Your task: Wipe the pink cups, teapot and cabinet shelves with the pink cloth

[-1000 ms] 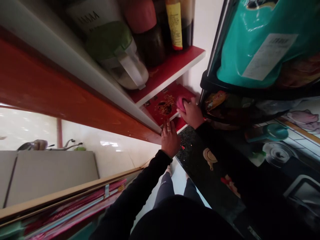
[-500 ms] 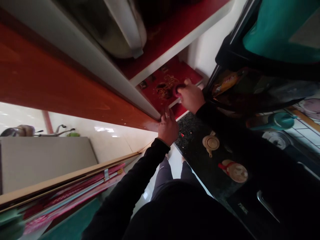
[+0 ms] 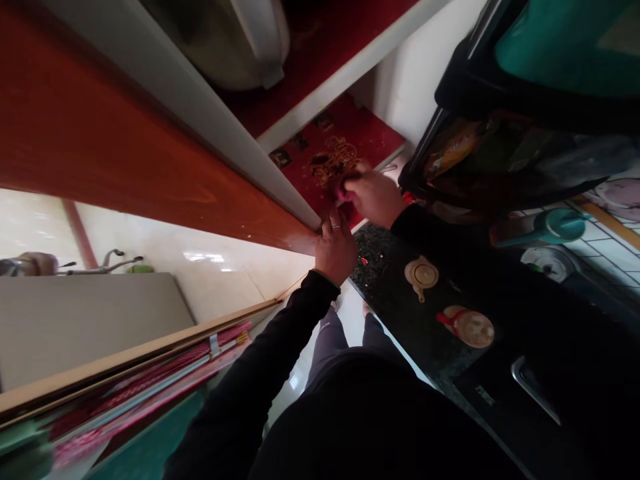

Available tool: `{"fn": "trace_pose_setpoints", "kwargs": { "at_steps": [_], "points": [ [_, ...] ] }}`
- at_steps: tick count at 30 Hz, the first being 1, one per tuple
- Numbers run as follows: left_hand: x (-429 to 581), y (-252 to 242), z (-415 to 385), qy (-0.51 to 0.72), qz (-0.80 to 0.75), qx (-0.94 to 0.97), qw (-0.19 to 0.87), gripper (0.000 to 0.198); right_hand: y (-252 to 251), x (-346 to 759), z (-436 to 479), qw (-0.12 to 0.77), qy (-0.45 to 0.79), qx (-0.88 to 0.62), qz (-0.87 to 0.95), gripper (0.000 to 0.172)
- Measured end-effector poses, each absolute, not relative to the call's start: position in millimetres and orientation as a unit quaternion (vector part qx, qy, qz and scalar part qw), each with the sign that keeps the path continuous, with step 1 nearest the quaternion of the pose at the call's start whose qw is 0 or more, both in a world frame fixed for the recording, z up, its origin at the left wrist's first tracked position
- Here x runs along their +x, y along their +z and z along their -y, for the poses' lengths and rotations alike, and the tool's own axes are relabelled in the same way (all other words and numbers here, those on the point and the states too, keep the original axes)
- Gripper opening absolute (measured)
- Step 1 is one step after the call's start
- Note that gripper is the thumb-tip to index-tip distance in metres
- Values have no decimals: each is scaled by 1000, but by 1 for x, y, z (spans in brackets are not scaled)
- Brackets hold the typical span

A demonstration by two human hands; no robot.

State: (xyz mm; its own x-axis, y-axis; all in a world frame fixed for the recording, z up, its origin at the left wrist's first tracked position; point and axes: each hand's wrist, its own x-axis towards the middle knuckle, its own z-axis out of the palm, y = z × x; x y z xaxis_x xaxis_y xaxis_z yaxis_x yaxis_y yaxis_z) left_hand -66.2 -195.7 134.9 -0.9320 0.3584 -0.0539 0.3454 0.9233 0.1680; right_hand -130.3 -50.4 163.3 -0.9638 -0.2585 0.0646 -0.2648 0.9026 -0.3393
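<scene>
My right hand is closed around a dark pink cloth, which it presses against the red patterned shelf. The shelf carries a gold printed design and dark square patches. My left hand, with a ring on one finger, rests at the shelf's front edge beside the end of the cabinet side panel. Its fingers stretch forward, their tips partly hidden near the cloth. The two hands are close together.
Above is another red shelf holding a large rounded container. A black rack stands at the right. A small teapot-shaped item and a round container with a red band sit on the dark countertop. An open drawer lies lower left.
My right hand with the cloth has moved slightly left and nearer to my left hand across the red shelf. My left hand stays at the edge. The view has shifted a little.
</scene>
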Motion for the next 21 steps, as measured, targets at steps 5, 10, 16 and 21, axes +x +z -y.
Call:
{"fn": "trace_pose_setpoints", "kwargs": {
  "at_steps": [5, 10, 16, 21],
  "points": [
    [-66, 137, 197, 70, -979, 185, 51, 64, 164, -122, 51, 23, 182, 84, 979, 26],
    [-66, 137, 198, 51, -979, 194, 37, 64, 163, -117, 51, 30, 183, 75, 980, 27],
    [-66, 139, 198, 68, -975, 203, 55, 63, 158, -110, 52, 27, 216, 89, 972, 27],
    [-65, 142, 198, 14, -976, 215, 41, 63, 155, -107, 49, 43, 208, 56, 975, 28]
  ]
}}
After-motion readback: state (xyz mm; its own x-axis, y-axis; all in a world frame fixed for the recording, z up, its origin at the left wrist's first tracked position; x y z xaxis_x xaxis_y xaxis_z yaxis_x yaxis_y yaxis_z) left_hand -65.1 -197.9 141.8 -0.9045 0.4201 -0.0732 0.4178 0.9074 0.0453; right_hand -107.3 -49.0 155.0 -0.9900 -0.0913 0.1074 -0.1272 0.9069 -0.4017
